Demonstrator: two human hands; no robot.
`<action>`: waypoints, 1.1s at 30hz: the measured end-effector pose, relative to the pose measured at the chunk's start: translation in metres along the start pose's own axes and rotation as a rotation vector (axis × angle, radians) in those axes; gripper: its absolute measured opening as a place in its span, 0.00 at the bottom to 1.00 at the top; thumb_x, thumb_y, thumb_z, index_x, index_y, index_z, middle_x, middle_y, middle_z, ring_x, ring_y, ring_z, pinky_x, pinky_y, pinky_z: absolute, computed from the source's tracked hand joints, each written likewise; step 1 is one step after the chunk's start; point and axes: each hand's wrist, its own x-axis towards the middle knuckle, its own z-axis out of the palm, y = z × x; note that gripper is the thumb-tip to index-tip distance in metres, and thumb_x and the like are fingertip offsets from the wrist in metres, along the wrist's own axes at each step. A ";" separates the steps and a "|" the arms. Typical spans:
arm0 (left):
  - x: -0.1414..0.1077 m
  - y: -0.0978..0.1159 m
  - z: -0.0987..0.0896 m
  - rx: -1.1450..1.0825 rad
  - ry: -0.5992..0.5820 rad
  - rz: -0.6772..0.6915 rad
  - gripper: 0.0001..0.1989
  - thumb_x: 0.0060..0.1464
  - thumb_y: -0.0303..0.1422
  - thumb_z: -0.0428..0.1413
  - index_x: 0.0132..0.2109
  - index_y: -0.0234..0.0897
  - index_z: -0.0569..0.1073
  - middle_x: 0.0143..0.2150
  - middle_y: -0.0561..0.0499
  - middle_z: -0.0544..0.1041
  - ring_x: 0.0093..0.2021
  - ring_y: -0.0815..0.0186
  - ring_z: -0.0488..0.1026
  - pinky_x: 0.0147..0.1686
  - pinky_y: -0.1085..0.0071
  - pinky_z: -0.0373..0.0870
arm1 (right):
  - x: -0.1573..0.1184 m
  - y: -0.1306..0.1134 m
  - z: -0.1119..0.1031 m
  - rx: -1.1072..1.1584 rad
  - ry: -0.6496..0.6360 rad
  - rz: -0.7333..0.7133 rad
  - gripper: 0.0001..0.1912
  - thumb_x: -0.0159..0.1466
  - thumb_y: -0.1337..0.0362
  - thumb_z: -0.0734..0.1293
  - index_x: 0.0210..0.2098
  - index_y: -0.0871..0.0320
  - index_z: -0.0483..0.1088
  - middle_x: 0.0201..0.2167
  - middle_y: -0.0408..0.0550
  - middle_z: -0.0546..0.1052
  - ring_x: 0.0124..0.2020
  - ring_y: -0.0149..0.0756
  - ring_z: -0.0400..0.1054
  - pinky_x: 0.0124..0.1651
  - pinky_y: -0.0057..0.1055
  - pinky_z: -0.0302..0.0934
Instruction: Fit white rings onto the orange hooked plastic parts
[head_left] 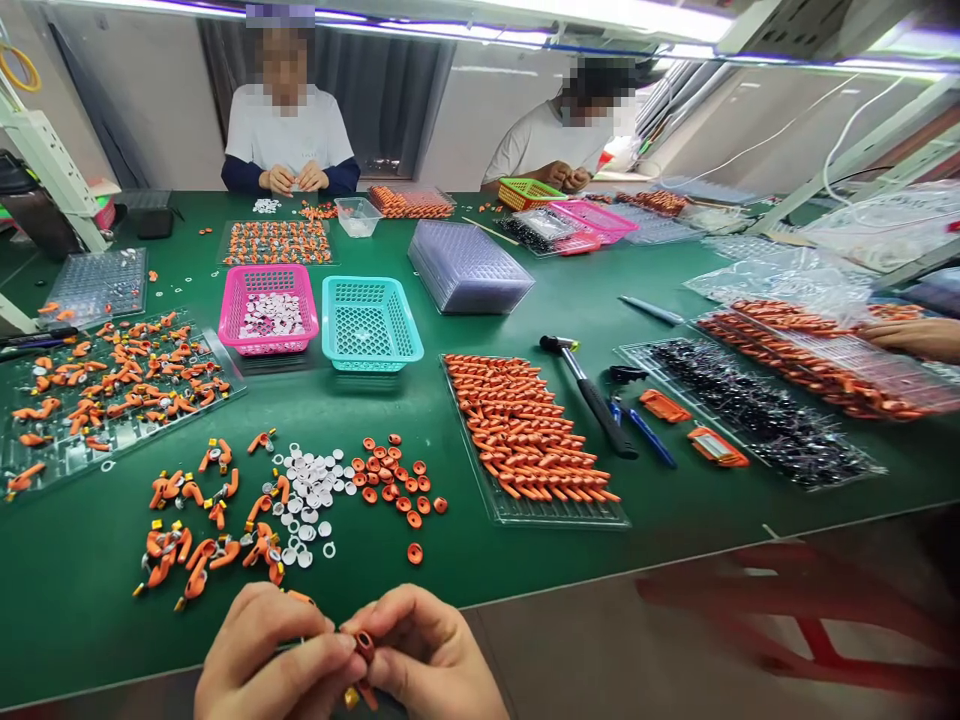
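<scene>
At the table's front edge, my left hand (274, 655) and my right hand (427, 655) meet in a pinch. Between their fingertips is an orange earbud shell (365, 645) with a dark oval opening; a yellow bit shows beneath it. My fingers cover most of the piece. Just beyond my left hand lie loose orange earbud halves (199, 575) with yellow tabs and wires. Beside them is a heap of small white discs and rings (315, 480). Loose orange round caps (397, 480) lie scattered to the right of the discs.
A clear tray (491, 515) holds rows of orange stems. Behind are a pink basket (268, 345), a teal basket (373, 355) and stacked plastic trays (471, 265). A hammer (592, 395) and black parts (750, 410) lie right. Two people sit opposite; another hand (919, 338) shows right.
</scene>
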 end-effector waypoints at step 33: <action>-0.003 -0.004 0.014 -0.127 -0.090 -0.095 0.10 0.67 0.30 0.51 0.41 0.36 0.77 0.28 0.50 0.73 0.28 0.67 0.69 0.28 0.70 0.68 | 0.007 -0.012 0.000 -0.139 -0.035 0.216 0.23 0.46 0.62 0.83 0.32 0.58 0.67 0.26 0.39 0.75 0.24 0.24 0.66 0.30 0.22 0.59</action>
